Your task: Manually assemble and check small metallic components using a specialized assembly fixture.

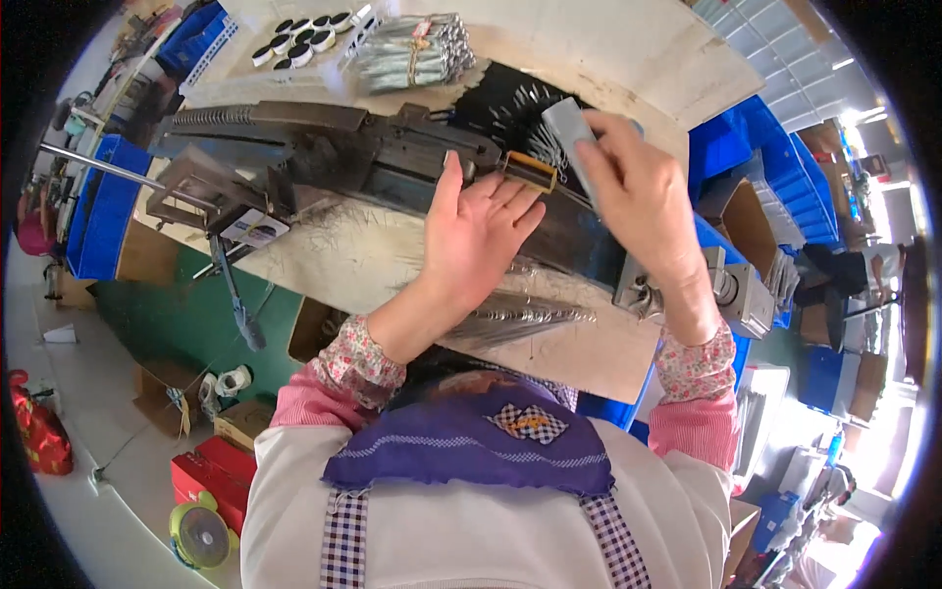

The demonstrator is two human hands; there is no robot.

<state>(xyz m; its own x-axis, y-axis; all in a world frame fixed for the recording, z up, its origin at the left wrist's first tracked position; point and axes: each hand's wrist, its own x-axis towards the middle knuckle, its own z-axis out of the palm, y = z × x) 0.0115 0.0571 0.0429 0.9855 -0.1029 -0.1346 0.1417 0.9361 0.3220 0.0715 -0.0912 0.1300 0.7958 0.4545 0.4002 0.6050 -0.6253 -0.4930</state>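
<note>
1. Nearest, at four o'clock from centre: loose wires (512,316) on the table (601,346); cannot tell whether done or waiting.
2. At twelve: left hand (476,238), spread palm-up, gripping nothing, fingertips at a yellow-edged piece (531,171).
3. At one: grey block (566,128) gripped in the right hand (640,196), near the machine (392,184); seemingly mid-job.
4. Farther, at twelve: loose rods (524,96), seemingly left to do; tied bundle (417,57), perhaps done.

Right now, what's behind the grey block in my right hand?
Thin silvery pieces on a black surface show just left of the grey block. Whatever lies directly behind the block and your right hand is covered.
</note>
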